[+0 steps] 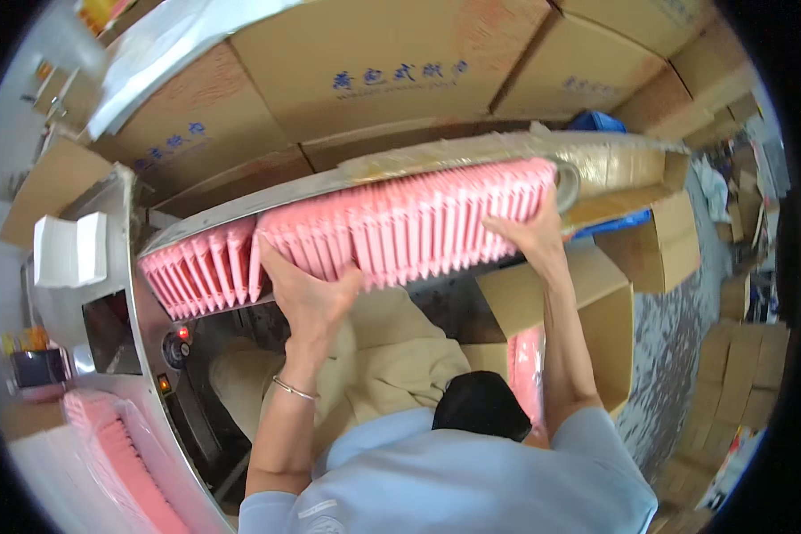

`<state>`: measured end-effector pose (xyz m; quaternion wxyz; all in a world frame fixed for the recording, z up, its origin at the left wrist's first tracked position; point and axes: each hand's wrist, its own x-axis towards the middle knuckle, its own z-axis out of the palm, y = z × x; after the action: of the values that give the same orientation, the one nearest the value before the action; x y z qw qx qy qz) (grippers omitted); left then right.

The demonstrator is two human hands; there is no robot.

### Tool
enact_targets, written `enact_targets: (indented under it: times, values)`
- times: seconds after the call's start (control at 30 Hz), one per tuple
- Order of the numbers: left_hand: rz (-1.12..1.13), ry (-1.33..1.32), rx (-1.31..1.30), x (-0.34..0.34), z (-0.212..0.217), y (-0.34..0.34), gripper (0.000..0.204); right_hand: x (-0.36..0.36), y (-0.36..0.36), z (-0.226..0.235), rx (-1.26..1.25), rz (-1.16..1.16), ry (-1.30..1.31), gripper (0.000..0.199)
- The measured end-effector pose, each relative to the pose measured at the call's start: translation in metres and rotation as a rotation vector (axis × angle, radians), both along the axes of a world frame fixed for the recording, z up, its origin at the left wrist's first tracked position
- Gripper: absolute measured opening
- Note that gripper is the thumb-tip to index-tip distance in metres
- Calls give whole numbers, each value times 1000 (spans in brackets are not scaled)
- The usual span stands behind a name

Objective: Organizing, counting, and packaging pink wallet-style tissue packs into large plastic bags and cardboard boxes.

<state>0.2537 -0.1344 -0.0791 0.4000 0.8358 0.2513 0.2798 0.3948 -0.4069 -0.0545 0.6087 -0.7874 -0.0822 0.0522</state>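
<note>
The left hand (316, 298) and right hand (536, 238) have their grip clamped on opposite ends of a long row of thin pink packs (405, 222), just right of a shorter pink row (206, 267).

Between your left hand (311, 298) and right hand (536, 237): row of packs (409, 233); second row (200, 271) left of it. Behind: cartons (387, 62). At your right: open carton (609, 343), bundle (527, 369) inside.

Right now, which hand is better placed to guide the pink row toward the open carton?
Probably the right hand: it grips the right end of the pink row, and its forearm crosses the open carton. The left hand, at the other end, is farther off.
</note>
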Motion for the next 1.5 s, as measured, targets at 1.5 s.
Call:
enact_targets:
  times: [1.5]
  values:
    - [1568,43,-59,-448,130,8,52,-285,453,119,-303,1496,-468,55]
